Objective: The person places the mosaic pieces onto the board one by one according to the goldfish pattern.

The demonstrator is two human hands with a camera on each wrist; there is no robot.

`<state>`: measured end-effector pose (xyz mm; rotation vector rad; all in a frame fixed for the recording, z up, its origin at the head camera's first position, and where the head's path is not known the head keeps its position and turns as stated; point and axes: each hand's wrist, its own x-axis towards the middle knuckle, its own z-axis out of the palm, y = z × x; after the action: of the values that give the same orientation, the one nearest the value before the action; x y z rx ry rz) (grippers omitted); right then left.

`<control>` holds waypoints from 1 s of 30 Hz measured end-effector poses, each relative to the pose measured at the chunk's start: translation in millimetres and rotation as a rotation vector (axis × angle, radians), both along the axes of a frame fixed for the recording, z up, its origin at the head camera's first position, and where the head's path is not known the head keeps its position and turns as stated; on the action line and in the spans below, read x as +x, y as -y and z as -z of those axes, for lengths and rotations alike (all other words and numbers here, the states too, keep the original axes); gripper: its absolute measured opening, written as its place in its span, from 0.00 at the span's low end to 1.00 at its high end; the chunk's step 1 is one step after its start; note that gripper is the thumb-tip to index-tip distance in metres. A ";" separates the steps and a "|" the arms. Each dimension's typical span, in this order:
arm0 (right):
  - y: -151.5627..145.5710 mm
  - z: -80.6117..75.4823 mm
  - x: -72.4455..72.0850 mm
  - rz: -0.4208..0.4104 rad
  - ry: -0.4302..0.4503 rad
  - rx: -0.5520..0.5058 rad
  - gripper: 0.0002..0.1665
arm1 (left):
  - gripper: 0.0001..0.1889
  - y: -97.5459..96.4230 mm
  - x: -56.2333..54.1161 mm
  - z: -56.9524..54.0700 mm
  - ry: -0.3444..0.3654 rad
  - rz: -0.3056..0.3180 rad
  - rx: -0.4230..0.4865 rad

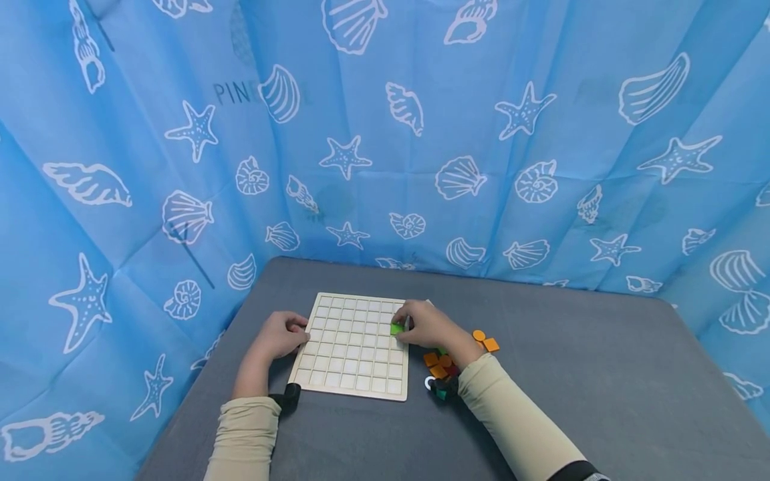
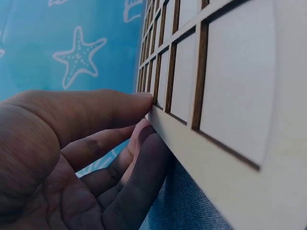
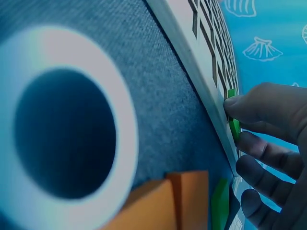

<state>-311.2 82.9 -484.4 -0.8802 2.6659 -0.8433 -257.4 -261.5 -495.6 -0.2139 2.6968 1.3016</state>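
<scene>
A pale wooden grid board (image 1: 351, 393) with rows of square cells lies on the grey table. At its left edge, my left hand (image 1: 283, 335) pinches the frame; in the left wrist view the thumb (image 2: 110, 108) is at the top of the rim and the fingertips are lower, against the side. My right hand (image 1: 426, 325) pinches a green tile (image 1: 396, 329) over the cells near the board's right edge. In the right wrist view the green tile (image 3: 234, 125) stands tilted between thumb and finger, right at the grid, its far part covered by the fingers.
Right of the board, partly under my right forearm, lies a loose pile of orange pieces (image 1: 432, 360), with green and dark red ones among them. A white ring (image 3: 127, 129) looms close in the right wrist view. Blue shell-print curtain (image 1: 373, 160) hangs behind the grey table (image 1: 577, 374).
</scene>
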 end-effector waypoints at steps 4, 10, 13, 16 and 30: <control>-0.9 -2.5 0.8 0.005 0.002 0.005 0.13 | 0.19 0.0 0.5 -0.7 -0.004 -0.001 -0.002; -3.3 -1.8 0.3 -0.011 -0.020 -0.001 0.13 | 0.19 -0.3 1.6 -0.6 -0.004 -0.005 -0.001; -7.1 -0.6 -0.1 -0.017 -0.033 -0.020 0.13 | 0.19 -1.1 1.8 -0.1 -0.001 -0.010 0.003; -13.9 -1.5 1.0 -0.009 -0.038 -0.036 0.14 | 0.19 -1.7 2.0 0.4 0.003 -0.012 0.010; -72.0 -1.4 21.1 0.078 -0.033 -0.063 0.13 | 0.20 -0.7 2.4 -6.0 -0.005 0.013 0.028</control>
<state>-290.1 154.9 -482.9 -0.8158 2.7316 -0.9438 -255.0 -260.8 -489.5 -0.1892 2.6780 1.3371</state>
